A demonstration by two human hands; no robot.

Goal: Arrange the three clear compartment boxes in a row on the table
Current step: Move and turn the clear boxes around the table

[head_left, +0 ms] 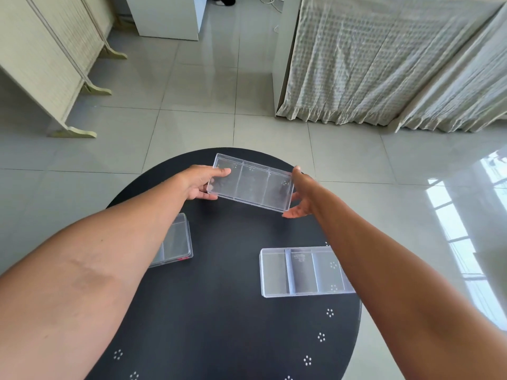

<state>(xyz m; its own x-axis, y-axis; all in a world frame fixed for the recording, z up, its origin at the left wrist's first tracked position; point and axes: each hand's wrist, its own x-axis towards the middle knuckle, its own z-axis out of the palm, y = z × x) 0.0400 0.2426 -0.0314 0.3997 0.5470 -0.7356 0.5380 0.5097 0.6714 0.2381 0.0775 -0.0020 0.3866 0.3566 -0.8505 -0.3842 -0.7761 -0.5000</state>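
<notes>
Three clear compartment boxes are over a round black table. The far box, with three compartments, is tilted and held at the table's far side. My left hand grips its left end and my right hand grips its right end. A second box lies flat on the table's right side, partly under my right forearm. The third box lies at the left, mostly hidden by my left forearm.
The table stands on a grey tiled floor. A cream folding screen stands at far left, a white cabinet at the back, and a bed draped in checked cloth at far right.
</notes>
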